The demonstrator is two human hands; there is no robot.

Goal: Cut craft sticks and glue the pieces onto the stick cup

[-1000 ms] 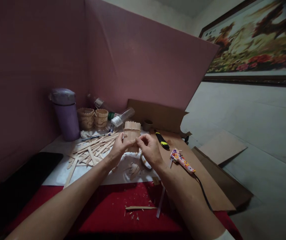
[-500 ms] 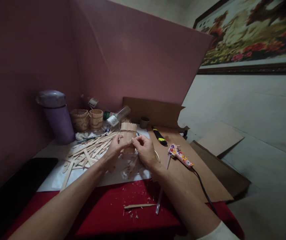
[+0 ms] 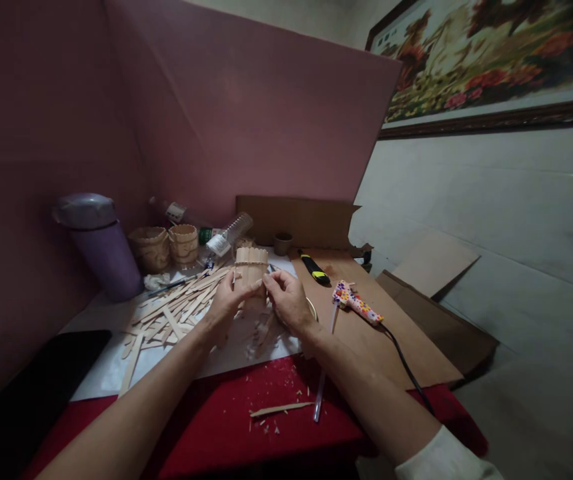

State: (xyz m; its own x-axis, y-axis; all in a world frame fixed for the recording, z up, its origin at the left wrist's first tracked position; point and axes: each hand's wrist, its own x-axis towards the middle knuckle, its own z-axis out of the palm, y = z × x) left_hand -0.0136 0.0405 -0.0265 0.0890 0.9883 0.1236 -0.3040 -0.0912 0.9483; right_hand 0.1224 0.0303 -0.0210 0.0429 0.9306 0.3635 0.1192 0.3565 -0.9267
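Note:
A small upright cup made of wooden craft sticks (image 3: pixel 251 259), with a raised band below its scalloped rim, stands in front of me on the white paper. My left hand (image 3: pixel 227 300) is closed on its left side, the thumb lying across the front. On the right side my right hand (image 3: pixel 289 301) has thumb and fingertips pinched together, close to the cup's wall. What that pinch holds, if anything, is too small to make out. A heap of loose craft sticks (image 3: pixel 179 310) lies left of my left hand.
Right of my hands, a flowered glue gun (image 3: pixel 356 303) with a cord and a black-yellow utility knife (image 3: pixel 315 268) lie on cardboard (image 3: pixel 391 333). Finished stick cups (image 3: pixel 184 244), a plastic bottle (image 3: pixel 229 235) and a purple tumbler (image 3: pixel 99 247) are at the back left. Wood scraps litter the red cloth (image 3: pixel 206 427).
The whole view has shifted slightly, so the scene sits a little further left. Both hands keep nearly the same pose at the cup.

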